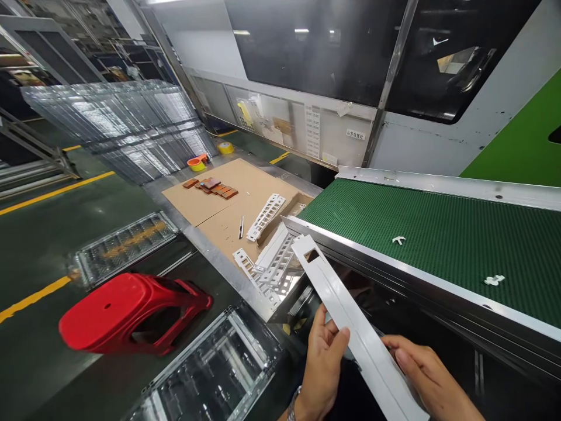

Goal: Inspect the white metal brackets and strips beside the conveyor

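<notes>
A long white plastic strip (346, 310) with a square cut-out near its far end runs from my hands up to the edge of the conveyor. My left hand (322, 365) grips it from the left side, thumb on top. My right hand (427, 374) holds the strip's near end from the right. Just beyond the strip lie several white slotted plastic frames (267, 260) heaped on the metal table. On the green conveyor belt (438, 234) rest two small white plastic pieces (398, 240) (494, 280).
A cardboard sheet (236, 202) carries orange-brown blocks (213, 187), a white frame (265, 216) and a pen. A red plastic stool (131, 313) lies tipped on the floor at left. Clear plastic trays (210, 368) sit beside it, more stacked behind. Orange tape dispenser (197, 162) farther back.
</notes>
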Available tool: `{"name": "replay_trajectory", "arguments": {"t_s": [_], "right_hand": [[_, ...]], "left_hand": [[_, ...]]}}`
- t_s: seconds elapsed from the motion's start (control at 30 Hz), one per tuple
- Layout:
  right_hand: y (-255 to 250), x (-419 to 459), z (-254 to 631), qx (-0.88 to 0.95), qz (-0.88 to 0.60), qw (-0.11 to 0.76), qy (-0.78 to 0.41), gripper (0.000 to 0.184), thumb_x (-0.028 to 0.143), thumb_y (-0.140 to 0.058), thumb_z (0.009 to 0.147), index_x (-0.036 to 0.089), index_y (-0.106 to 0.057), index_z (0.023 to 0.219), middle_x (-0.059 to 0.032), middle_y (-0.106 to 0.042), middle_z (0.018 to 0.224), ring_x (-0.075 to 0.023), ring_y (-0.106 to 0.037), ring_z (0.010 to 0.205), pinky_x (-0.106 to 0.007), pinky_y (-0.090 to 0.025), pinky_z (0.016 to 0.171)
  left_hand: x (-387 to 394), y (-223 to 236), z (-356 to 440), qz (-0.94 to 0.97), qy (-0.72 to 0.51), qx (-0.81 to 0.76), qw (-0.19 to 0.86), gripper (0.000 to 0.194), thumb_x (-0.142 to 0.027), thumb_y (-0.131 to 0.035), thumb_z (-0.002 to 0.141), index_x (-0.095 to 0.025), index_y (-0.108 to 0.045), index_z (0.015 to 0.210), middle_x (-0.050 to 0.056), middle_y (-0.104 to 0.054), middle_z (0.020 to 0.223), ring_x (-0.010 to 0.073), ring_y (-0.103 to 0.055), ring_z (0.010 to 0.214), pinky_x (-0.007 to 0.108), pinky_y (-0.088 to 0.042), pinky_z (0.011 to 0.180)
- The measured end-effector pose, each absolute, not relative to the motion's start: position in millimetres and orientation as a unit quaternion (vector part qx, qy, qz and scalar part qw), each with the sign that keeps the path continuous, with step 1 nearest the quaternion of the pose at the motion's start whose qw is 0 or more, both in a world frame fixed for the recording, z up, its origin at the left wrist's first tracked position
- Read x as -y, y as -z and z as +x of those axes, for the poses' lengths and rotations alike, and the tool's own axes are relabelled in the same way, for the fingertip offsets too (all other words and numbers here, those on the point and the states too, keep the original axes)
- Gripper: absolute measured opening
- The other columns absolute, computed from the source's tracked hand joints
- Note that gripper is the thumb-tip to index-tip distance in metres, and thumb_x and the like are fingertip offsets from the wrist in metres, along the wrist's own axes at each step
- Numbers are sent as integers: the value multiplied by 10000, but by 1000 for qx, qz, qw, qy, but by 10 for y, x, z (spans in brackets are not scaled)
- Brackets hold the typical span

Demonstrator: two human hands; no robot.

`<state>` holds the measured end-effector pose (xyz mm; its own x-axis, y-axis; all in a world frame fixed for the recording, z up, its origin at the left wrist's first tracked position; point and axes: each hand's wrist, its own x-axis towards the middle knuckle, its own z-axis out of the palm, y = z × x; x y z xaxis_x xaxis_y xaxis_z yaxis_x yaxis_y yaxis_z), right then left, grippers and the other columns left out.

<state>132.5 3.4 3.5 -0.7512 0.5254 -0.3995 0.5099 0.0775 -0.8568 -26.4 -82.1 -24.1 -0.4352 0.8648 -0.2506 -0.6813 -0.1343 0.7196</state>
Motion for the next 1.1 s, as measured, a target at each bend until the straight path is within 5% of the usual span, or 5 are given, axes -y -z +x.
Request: {"name": "replay_trajectory", "arguments": {"t_s": [0.13,0.33,0.63,0.93,1.1], "right_hand": [[-68,-53,1142,778,-365,11,-511,374,504,-368,884,238,-475,1124,13,-561,755,-144,-496,683,-281,-375,665],[-60,-9,885,798,-385,13,-464,365,532,-389,866,214,-390,688,72,-327,552,-92,-300,510,-256,-231,496],[-141,-75,953,735,-338,55,-585,408,422,-312,920,185,-625,1030,-1,-617,679,-164,-567,730,-269,-418,680],[-42,-29,990,740,-332,52,-582,353,439,-483,861,186,-553,1098,76,-393,547,-75,-285,491,-242,-213,462],[-29,-54,973,761,-336,74,-550,380,416,-355,919,171,-629,1018,49,-465,567,-77,-377,515,-237,-279,512]], "left_hand": [[846,243,-216,134,-736,-394,534,506,-214,-601,839,-198,-341,1272,69,-649,947,188,-598,800,284,-451,703],[920,242,-181,145,-720,-397,551,498,-223,-604,838,-200,-353,1267,94,-634,1023,249,-579,971,351,-444,823],[938,228,-222,126,-726,-376,562,474,-179,-577,852,-201,-355,1270,88,-638,992,199,-586,888,301,-420,787],[901,201,-267,147,-725,-386,552,446,-194,-584,839,-160,-382,1235,107,-640,985,230,-588,899,300,-433,749],[901,245,-261,125,-725,-384,557,547,-194,-614,822,-155,-313,1277,109,-645,960,231,-596,899,327,-439,786]]}}
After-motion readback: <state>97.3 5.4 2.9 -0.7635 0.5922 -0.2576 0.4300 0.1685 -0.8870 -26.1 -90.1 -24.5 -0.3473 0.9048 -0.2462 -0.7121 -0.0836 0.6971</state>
